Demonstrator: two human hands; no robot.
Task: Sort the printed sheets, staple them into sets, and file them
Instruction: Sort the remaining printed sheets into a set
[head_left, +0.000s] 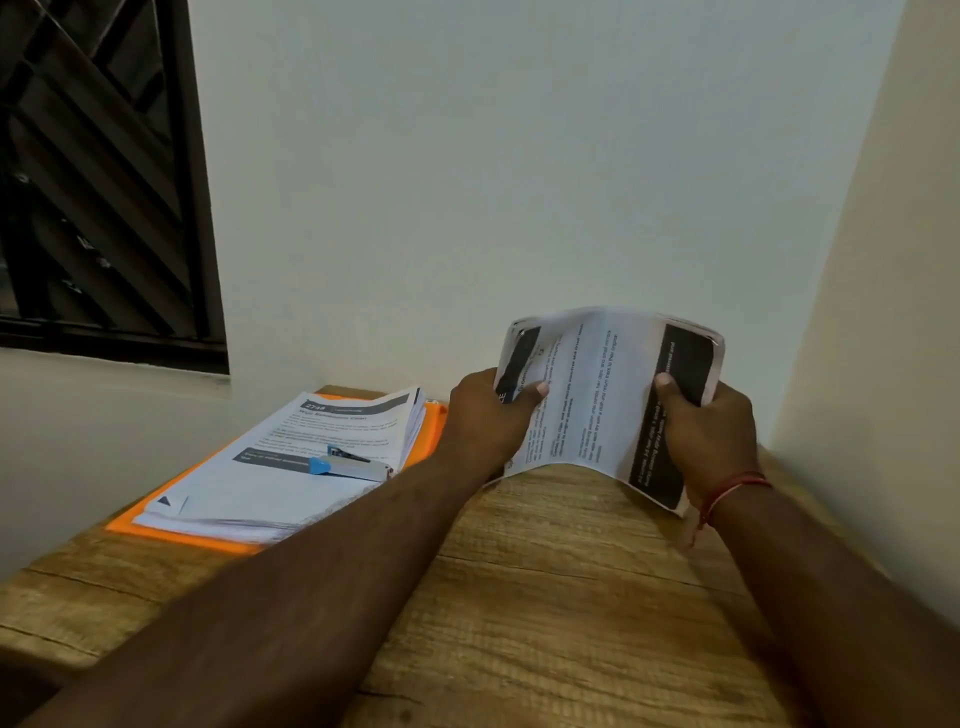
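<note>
A small set of printed sheets (597, 395) is held upright above the wooden table (545, 597), bowed outward in the middle, its lower edge touching the tabletop. My left hand (485, 418) grips its left side with the thumb on the front. Its right side is gripped by my right hand (711, 431), thumb over a black printed band. To the left lies a thick stack of printed sheets (270, 483) on an orange folder (161, 530). A stapler (350, 464) with a blue end rests on top of that stack.
The table stands in a corner, with a white wall behind and a cream wall (872, 312) close on the right. A dark barred window (98, 171) is at the upper left. A red thread is tied round my right wrist.
</note>
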